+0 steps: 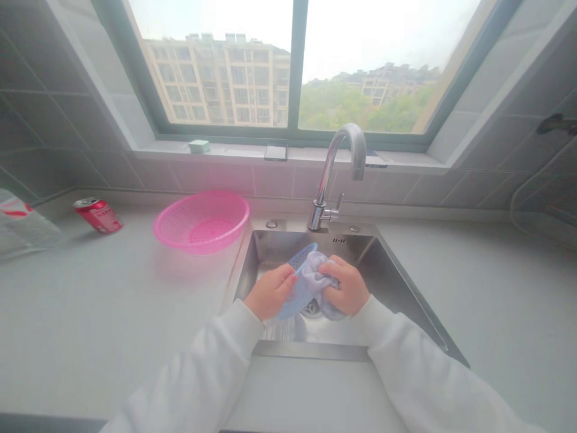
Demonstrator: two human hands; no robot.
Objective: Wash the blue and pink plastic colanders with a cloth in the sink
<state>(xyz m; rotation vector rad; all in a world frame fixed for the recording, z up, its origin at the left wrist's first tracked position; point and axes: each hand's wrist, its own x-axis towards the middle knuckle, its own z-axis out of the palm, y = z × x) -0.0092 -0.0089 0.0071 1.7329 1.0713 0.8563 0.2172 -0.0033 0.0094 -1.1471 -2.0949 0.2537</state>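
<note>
Above the sink (399, 279), the light-blue perforated basket (295, 300) is pinched at its edge by the left hand (267, 293), and a bunched pale cloth (314, 272) is clutched against it by the right hand (348, 287); the basket could be twisted loose and dropped if the cloth were pushed too hard. Much of the basket is covered, the drain (311, 310) is partly hidden, and the cloth's wetness cannot be judged.
</note>
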